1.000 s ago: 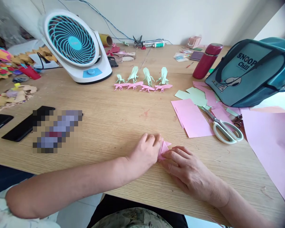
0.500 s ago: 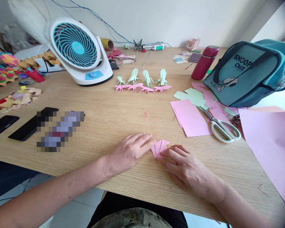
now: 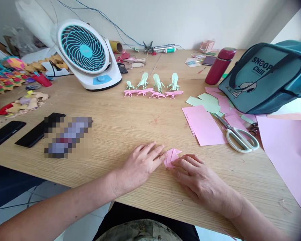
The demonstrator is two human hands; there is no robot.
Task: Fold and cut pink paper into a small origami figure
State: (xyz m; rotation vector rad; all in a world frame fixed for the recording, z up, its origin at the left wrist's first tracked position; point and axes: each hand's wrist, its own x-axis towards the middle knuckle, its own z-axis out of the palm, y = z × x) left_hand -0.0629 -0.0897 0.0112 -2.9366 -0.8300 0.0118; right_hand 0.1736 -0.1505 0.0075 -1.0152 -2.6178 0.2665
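Note:
A small folded piece of pink origami paper [image 3: 172,156] lies on the wooden table before me, creased into narrow flaps with a point sticking out at its upper right. My left hand [image 3: 142,164] rests palm down with fingers spread, its index fingertip touching the paper's left edge. On the lower right side, my right hand [image 3: 198,179] grips the same paper between its thumb and bent fingers, which cover that corner. Farther back stand several green paper figures [image 3: 158,83], and pink paper figures [image 3: 157,94] line up in front of them.
To the right lie pink paper sheets [image 3: 203,127], white-handled scissors [image 3: 237,135] and a large pink sheet [image 3: 286,150]. Behind them stand a red flask [image 3: 219,67] and a teal bag [image 3: 263,77]. A fan [image 3: 90,53] and dark phone-like slabs [image 3: 6,134] are on the left.
My left fingers have spread a little and shifted on the paper's left side, where a flap now looks covered or folded differently. The right hand keeps its grip. The whole view has shifted slightly.

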